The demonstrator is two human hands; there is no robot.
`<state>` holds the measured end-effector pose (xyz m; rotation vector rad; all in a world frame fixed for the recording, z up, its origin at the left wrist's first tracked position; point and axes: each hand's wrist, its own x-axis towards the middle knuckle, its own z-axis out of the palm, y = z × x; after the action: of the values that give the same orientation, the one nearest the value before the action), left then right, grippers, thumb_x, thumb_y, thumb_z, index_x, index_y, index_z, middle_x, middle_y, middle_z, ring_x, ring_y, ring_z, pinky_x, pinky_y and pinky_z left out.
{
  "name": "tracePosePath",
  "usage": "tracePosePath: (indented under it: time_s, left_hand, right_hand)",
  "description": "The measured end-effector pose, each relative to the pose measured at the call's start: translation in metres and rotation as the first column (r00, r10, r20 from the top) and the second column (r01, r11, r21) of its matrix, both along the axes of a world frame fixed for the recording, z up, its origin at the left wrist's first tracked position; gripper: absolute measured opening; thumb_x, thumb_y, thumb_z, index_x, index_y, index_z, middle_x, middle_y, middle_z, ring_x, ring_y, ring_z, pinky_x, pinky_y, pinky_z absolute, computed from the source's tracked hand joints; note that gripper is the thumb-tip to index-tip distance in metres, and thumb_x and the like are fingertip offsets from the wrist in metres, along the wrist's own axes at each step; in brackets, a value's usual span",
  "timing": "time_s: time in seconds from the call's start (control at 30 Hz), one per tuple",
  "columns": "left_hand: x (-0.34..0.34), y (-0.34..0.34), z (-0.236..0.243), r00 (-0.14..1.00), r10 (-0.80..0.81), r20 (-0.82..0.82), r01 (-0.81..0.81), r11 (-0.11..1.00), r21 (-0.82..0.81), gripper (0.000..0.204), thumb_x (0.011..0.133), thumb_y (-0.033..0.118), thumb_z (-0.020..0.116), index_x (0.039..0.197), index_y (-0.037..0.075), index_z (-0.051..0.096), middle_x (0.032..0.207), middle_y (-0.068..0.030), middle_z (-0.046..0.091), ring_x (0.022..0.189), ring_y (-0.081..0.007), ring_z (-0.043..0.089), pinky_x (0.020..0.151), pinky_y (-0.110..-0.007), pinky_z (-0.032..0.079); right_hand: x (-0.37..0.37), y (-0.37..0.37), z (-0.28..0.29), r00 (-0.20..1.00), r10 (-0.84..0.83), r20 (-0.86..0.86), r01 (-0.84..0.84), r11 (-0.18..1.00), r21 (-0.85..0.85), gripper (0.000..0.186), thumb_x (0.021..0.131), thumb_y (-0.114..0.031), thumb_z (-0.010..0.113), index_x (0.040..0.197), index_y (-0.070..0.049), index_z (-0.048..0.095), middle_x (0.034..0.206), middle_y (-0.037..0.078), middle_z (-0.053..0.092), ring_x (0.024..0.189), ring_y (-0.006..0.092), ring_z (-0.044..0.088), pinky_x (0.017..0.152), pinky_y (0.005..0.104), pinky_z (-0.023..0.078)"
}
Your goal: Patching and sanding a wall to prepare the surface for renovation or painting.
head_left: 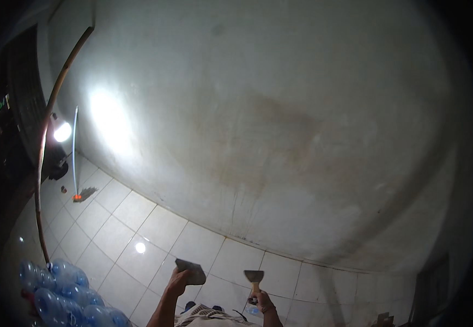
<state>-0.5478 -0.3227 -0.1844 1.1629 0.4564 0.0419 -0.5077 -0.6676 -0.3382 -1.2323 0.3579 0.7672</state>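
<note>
Overall, wall [280, 82]: it fills most of the view, grey and mottled, with brownish patches through the middle and marks running toward its foot; other parts look paler and more even. Judged by that, the surface work is partway at most, with the patchy middle and lower stretch seemingly left; no clear edge of a finished area shows.
Tiled floor [195, 241]: pale tiles meet the wall's foot along a dark, dirty-looking line.
Wooden pole [59, 92]: it stands at the left, beyond the reach of both hands.
Plastic bottles [56, 305]: they cluster at lower left, around the pole's low end.
Left hand [177, 282]: fingers closed on a flat grey piece [194, 272]; whether it carries any material, I cannot tell.
Right hand [265, 301]: fingers wrapped around the handle of a scraper [254, 276], its broad blade pointing toward the wall, apparently apart from it.
Lamp [62, 131]: lit, beside a glare that hides the finish there.
</note>
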Motion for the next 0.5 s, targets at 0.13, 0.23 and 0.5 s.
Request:
tracePosePath:
  time_s: [0.13,0.23,0.5]
  left_hand:
    - [0.003,-0.011,-0.018,0.993,-0.060,0.099,0.065,0.996,-0.055,0.038,0.079,0.018,0.059,0.112,0.000,0.054,0.102,-0.0066,0.060,0.093,-0.0167,0.058,0.077,-0.031,0.049]
    - [0.009,-0.019,-0.007,0.982,-0.065,0.177,0.079,0.994,-0.078,0.034,0.079,0.015,0.053,0.110,0.001,0.056,0.099,-0.0041,0.060,0.088,-0.0146,0.056,0.076,-0.029,0.047]
    - [0.003,-0.014,-0.001,0.975,-0.096,0.200,0.099,0.995,-0.007,0.043,0.079,0.017,0.054,0.119,0.000,0.055,0.099,-0.0039,0.061,0.089,-0.0138,0.056,0.079,-0.028,0.045]
  right_hand:
    - [0.014,-0.005,0.004,0.950,-0.301,0.079,0.298,0.953,0.050,0.011,0.069,-0.005,0.058,0.076,-0.003,0.050,0.063,0.005,0.048,0.054,0.0189,0.052,0.049,0.0338,0.046]
    - [0.029,-0.014,0.008,0.942,-0.325,0.086,0.329,0.944,-0.034,0.011,0.069,-0.003,0.056,0.076,-0.004,0.048,0.062,0.005,0.046,0.051,0.0180,0.049,0.045,0.0316,0.044]
    - [0.029,-0.006,0.018,0.939,-0.336,0.067,0.340,0.939,-0.052,0.012,0.071,-0.001,0.055,0.079,-0.004,0.046,0.066,0.005,0.047,0.052,0.0186,0.050,0.047,0.0313,0.046]
